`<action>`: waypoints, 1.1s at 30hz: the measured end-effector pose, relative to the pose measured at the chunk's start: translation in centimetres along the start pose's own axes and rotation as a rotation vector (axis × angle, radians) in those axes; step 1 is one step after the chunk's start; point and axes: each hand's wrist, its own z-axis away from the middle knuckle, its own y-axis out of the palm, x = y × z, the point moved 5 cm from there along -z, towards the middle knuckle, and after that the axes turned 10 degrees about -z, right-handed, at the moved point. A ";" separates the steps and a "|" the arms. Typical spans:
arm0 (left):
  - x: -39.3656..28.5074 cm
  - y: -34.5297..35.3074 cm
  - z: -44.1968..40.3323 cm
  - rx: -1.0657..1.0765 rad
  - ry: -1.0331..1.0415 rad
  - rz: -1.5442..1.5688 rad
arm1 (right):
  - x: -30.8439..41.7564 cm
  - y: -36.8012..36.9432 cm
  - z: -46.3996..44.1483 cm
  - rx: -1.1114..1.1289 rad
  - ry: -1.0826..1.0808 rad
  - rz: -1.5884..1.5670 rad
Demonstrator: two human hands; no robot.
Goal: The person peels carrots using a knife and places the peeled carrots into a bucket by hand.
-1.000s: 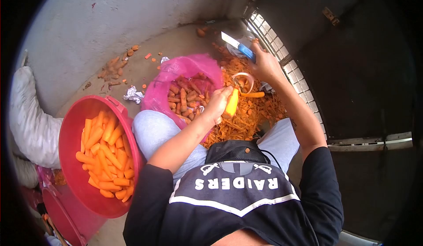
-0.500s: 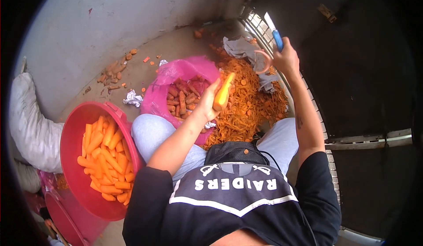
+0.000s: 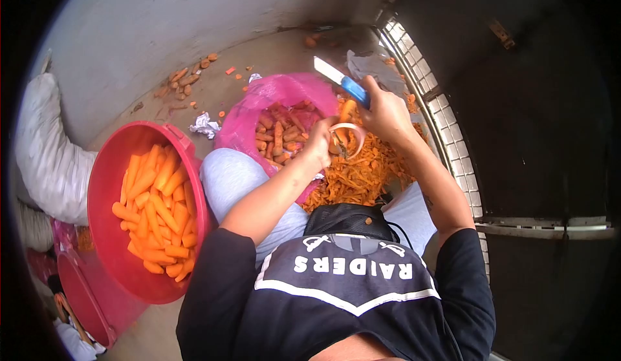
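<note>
My left hand (image 3: pixel 319 142) is closed round a carrot (image 3: pixel 347 110), whose bright orange end sticks up past my fingers. Beside it, my right hand (image 3: pixel 386 112) grips a knife (image 3: pixel 354 91) with a blue handle and a pale blade pointing up and left. A pinkish ring-shaped loop (image 3: pixel 359 142) hangs at my right hand, in front of the carrot; its kind is unclear. Beneath my hands, a pink plastic bag (image 3: pixel 242 123) holds unpeeled carrots (image 3: pixel 279 138). Orange peelings (image 3: pixel 352 180) are heaped between my legs.
A red tub (image 3: pixel 107 232) of peeled carrots (image 3: pixel 155 212) stands tilted at my left. Carrot pieces (image 3: pixel 187 80) and crumpled paper (image 3: pixel 205 126) lie near the wall. White sacks (image 3: pixel 55 148) and another red container (image 3: pixel 81 309) are further left. A dark panel (image 3: pixel 530 115) rises at right.
My right hand has come down and left with the knife, from beside the panel to next to the carrot. The carrot's lower part is now hidden, and the view has shifted slightly.
</note>
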 end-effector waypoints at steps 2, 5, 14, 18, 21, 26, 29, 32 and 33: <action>0.3 -0.7 -0.4 0.076 0.055 0.040 | 0.3 0.1 -0.1 -0.009 -0.002 -0.006; -0.2 0.2 0.5 0.092 0.054 0.022 | 0.0 0.4 -0.4 -0.062 -0.022 -0.059; -1.2 1.0 1.4 0.050 0.103 -0.093 | 0.2 -0.9 -1.3 -0.046 0.038 -0.125; -0.6 1.2 1.5 0.043 0.043 -0.137 | -3.8 -2.7 -3.0 -0.133 0.046 0.033; -0.8 1.6 1.7 0.071 0.065 -0.161 | -4.3 -2.9 -2.8 -0.134 0.056 0.016; -0.9 1.2 1.2 0.073 0.079 -0.232 | -6.2 -3.1 -4.1 -0.152 0.174 0.096; -1.0 1.4 1.4 0.150 0.025 -0.204 | -9.1 -7.2 -5.2 -0.291 0.289 0.224; -0.8 0.9 0.6 0.208 0.015 -0.159 | -10.5 -9.3 -4.1 -0.467 0.285 0.173; -0.3 0.9 0.3 0.165 -0.003 -0.110 | -10.1 -9.3 -3.4 -0.460 0.264 0.148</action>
